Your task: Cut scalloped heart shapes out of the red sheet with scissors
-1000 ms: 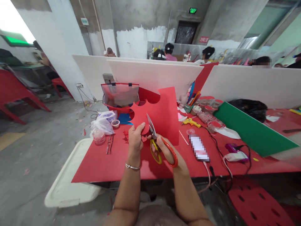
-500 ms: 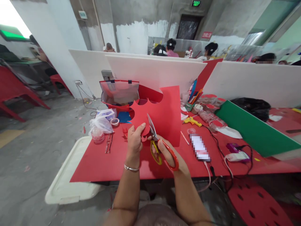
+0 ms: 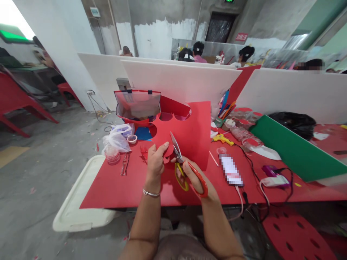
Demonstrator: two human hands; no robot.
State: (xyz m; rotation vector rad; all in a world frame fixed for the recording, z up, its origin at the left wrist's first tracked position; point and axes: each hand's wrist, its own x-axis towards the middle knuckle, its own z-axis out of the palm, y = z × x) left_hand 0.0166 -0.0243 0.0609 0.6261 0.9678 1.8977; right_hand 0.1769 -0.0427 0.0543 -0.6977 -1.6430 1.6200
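My left hand (image 3: 156,159) pinches a red paper sheet (image 3: 193,133) near its lower left, thumb on top. Rounded bites are cut out of the sheet's left and upper edges. In my right hand (image 3: 193,173) is a pair of scissors (image 3: 177,148) with one red and one yellow handle loop. The scissor blades meet the paper just right of my left thumb, beside a curved cut edge. Both hands are raised above the red tabletop (image 3: 108,191), and the fingers under the paper are partly hidden.
Left on the table are a white plastic bag (image 3: 117,137), clear round lids (image 3: 112,156) and tweezers (image 3: 125,162). To the right lie a yellow glue gun (image 3: 222,139), a phone (image 3: 230,169) with a cable, and a green board (image 3: 298,153). A bag (image 3: 138,104) stands behind.
The view has shifted slightly. The red sheet's right edge has swung a little to the right, and the scissor handles are spread slightly wider. Both hands keep their holds.
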